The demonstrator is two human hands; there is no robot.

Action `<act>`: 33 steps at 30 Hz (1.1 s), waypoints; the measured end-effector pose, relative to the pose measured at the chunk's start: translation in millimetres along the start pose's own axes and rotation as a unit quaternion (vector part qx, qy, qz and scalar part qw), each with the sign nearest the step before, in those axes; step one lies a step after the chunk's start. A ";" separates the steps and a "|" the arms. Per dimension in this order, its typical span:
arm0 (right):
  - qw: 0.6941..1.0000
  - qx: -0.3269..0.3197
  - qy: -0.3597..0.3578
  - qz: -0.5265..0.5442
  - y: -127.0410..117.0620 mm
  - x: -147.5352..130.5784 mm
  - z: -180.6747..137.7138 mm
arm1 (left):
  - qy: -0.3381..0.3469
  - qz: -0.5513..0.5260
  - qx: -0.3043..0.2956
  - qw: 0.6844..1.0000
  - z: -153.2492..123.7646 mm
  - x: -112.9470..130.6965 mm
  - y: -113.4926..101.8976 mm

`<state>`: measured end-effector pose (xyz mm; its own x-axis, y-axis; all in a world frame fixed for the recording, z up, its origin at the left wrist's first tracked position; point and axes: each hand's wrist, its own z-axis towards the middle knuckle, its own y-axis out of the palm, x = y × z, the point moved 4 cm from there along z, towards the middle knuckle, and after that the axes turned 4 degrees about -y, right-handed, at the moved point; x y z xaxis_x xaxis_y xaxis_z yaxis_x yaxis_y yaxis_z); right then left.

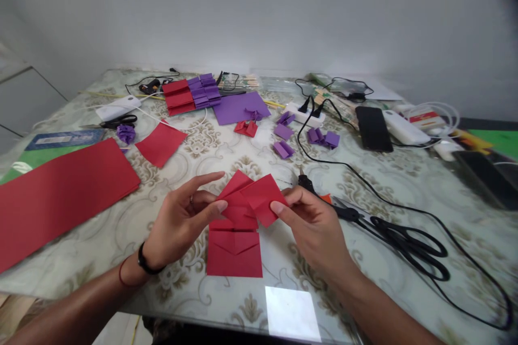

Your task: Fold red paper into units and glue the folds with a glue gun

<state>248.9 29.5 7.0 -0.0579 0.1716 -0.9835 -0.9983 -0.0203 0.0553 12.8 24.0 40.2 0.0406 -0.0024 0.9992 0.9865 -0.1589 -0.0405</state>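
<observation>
My left hand [184, 213] is pinching a folded red paper piece [237, 186] between thumb and finger, with its index finger stretched out above. A folded red paper square [265, 199] is gripped at its right corner by my right hand [313, 221]. The two pieces overlap in the middle; whether they are joined cannot be made out. Just below them, creased red paper [234, 253] with a V-shaped flap lies flat on the table, partly covered by the held pieces.
Large red sheets [68, 194] lie at left, near a loose red square [161, 143]. Black-handled scissors [404, 242] and a black cable [364, 170] are at right. Folded purple pieces [283, 132], a power strip [305, 115] and a phone [373, 128] sit farther back.
</observation>
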 end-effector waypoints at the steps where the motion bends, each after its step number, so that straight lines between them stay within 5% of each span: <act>1: 1.000 -0.009 -0.016 -0.006 0.5 -4.0 0.8 | -0.024 -0.009 -0.023 0.999 2.6 -2.5 0.6; 6: 0.991 -0.078 -0.102 -0.048 7.6 -19.4 -2.8 | -0.070 0.021 -0.112 0.991 6.8 -8.5 4.9; 14: 0.984 -0.117 -0.106 -0.085 15.3 -17.0 -12.1 | 0.128 0.212 -0.071 0.966 -8.8 10.4 7.7; 25: 0.985 -0.106 -0.114 -0.072 20.6 -28.2 -9.1 | 0.166 0.231 -0.023 0.958 -12.0 6.3 4.5; 33: 0.945 -0.131 -0.272 -0.123 23.0 -44.8 -14.2 | 0.158 0.217 -0.126 0.955 -7.9 12.1 12.4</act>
<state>228.6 7.4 49.8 0.1069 0.6826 -0.7229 -0.9497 -0.1451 -0.2774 24.2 14.2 51.8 0.3479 -0.4130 0.8417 0.8167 -0.3074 -0.4884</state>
